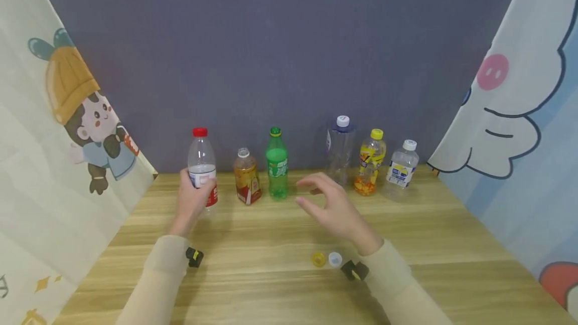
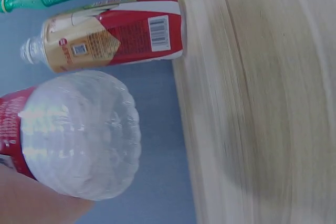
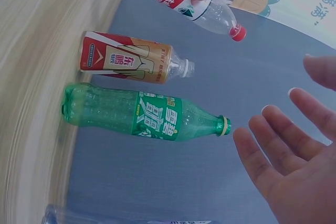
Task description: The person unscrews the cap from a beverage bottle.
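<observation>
My left hand [image 1: 191,195] grips a clear water bottle [image 1: 201,154] with a red cap and red label around its label. In the left wrist view, the rounded base of this bottle [image 2: 86,135] shows beside the wooden tabletop. My right hand [image 1: 331,207] has its fingers spread and holds nothing, just right of a green soda bottle [image 1: 277,164]. That bottle stands upright with a yellow ring [image 3: 225,126] at its neck. Between it and the water bottle stands a red-and-gold drink bottle [image 1: 247,179], its clear neck without a cap.
Right of my right hand stand a tall clear bottle [image 1: 340,152] with a white cap, a yellow-capped bottle [image 1: 370,162] and a white-capped bottle [image 1: 401,172]. A yellow cap [image 1: 318,259] and a white cap [image 1: 335,259] lie on the wooden table [image 1: 253,275]. A grey panel [image 1: 289,54] rises behind.
</observation>
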### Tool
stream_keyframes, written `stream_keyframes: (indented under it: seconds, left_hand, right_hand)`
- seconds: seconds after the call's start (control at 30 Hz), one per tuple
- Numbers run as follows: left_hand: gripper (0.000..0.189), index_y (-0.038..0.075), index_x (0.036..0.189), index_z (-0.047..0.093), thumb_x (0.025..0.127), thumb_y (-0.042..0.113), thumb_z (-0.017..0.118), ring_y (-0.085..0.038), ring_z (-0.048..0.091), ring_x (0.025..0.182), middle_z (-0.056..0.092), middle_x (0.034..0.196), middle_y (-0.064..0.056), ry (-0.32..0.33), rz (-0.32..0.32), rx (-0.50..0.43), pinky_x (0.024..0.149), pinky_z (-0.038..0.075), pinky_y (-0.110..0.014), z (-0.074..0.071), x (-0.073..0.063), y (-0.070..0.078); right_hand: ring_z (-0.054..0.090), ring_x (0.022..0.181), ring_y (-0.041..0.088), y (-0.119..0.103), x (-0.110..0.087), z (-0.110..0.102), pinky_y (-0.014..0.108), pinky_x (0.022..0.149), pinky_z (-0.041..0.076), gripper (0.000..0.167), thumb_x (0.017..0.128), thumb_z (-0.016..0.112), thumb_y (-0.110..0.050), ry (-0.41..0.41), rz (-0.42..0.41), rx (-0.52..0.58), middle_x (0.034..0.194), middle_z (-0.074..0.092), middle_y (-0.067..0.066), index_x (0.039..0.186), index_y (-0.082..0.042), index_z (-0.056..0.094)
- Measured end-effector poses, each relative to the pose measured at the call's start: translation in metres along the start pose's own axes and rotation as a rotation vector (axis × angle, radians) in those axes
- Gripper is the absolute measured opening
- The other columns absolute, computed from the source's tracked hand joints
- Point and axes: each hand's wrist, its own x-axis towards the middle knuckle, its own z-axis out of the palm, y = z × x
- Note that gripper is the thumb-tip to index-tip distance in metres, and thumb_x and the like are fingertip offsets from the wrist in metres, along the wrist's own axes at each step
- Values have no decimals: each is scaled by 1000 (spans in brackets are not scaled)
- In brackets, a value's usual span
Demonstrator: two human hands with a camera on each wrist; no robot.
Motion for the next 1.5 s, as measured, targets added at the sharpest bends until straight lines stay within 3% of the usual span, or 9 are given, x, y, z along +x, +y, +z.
stream_keyframes:
  seconds: [0.27, 0.4, 0.63, 0.8, 1.0, 1.17, 1.33, 1.5]
  left_hand:
    - [82, 7, 143, 38, 85, 48, 79, -31, 59, 98, 60, 114, -17, 66, 118, 59, 85, 48, -46, 13, -6, 10]
    - [85, 7, 140, 42, 79, 47, 86, -30, 61, 91, 62, 110, -14, 67, 195, 82, 77, 51, -45, 19, -10, 17]
    - [81, 1, 135, 48, 75, 37, 89, -33, 61, 98, 62, 113, -17, 49, 399, 175, 82, 50, -51, 31, -19, 31]
    - [79, -3, 132, 50, 73, 31, 90, -36, 60, 98, 61, 115, -19, 63, 512, 248, 81, 51, -54, 40, -26, 38]
    - [73, -2, 126, 54, 71, 31, 89, -33, 60, 91, 62, 107, -17, 86, 638, 313, 75, 52, -51, 47, -31, 43]
    - [71, -2, 120, 57, 66, 33, 89, -34, 60, 83, 62, 98, -18, 130, 803, 360, 72, 51, -49, 53, -33, 46]
    - [69, -1, 119, 58, 66, 32, 87, -36, 62, 82, 65, 99, -18, 152, 964, 443, 69, 51, -50, 55, -36, 52]
    - [70, 0, 118, 58, 61, 26, 89, -37, 64, 82, 67, 103, -18, 150, 1077, 509, 68, 52, -50, 58, -42, 59]
  right_hand:
    - [60, 115, 18, 0, 0, -4, 42, 98, 52, 35, 92, 74, -15, 21, -6, 11, 124, 65, 3, 125, -6, 65]
    - [60, 115, 19, 0, -1, -7, 41, 99, 51, 36, 92, 74, -16, 29, 8, 22, 124, 65, 3, 126, -6, 64]
    - [61, 116, 30, -3, -1, -9, 43, 98, 51, 37, 92, 74, -15, 53, 4, 42, 124, 65, 6, 126, -4, 63]
    - [61, 115, 27, -4, -2, -10, 42, 97, 53, 38, 91, 75, -13, 73, -8, 65, 123, 65, 6, 126, -3, 64]
    - [61, 115, 25, -4, -2, -12, 41, 95, 54, 40, 90, 76, -12, 89, -7, 79, 124, 65, 6, 128, -3, 63]
    - [62, 113, 23, -4, -3, -15, 40, 93, 55, 42, 89, 77, -10, 108, -8, 78, 121, 66, 6, 128, -3, 63]
    - [63, 112, 28, -4, -4, -19, 46, 91, 55, 40, 91, 75, -10, 114, -7, 87, 120, 67, 7, 129, -3, 63]
    - [63, 111, 30, -6, -5, -22, 49, 91, 55, 39, 93, 73, -12, 117, 16, 88, 119, 68, 6, 130, -3, 62]
